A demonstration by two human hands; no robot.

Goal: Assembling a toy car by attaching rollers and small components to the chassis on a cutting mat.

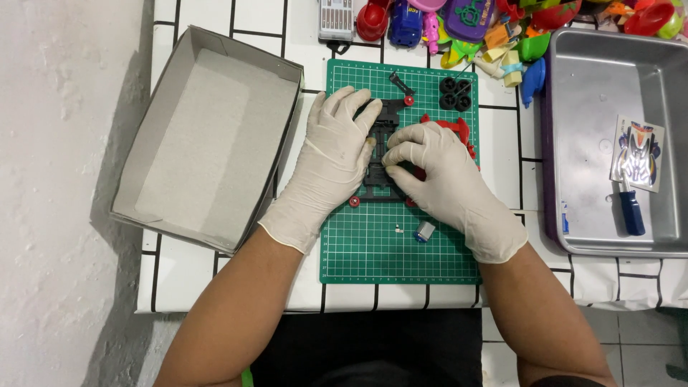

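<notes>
Black plastic chassis point(380, 154), gloved left hand point(331, 154), right hand point(437, 172) pinching it

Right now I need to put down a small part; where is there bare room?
Free: the green cutting mat near edge, beside the small motor; the grey box lid; the metal tray far half. Crowded: around both hands and the toy pile.

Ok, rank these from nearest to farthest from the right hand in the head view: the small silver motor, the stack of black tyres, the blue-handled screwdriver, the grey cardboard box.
1. Small silver motor, on the green mat just below the right hand.
2. Stack of black tyres, at the mat's upper right.
3. Blue-handled screwdriver, in the metal tray, right.
4. Grey cardboard box, far left.
</notes>
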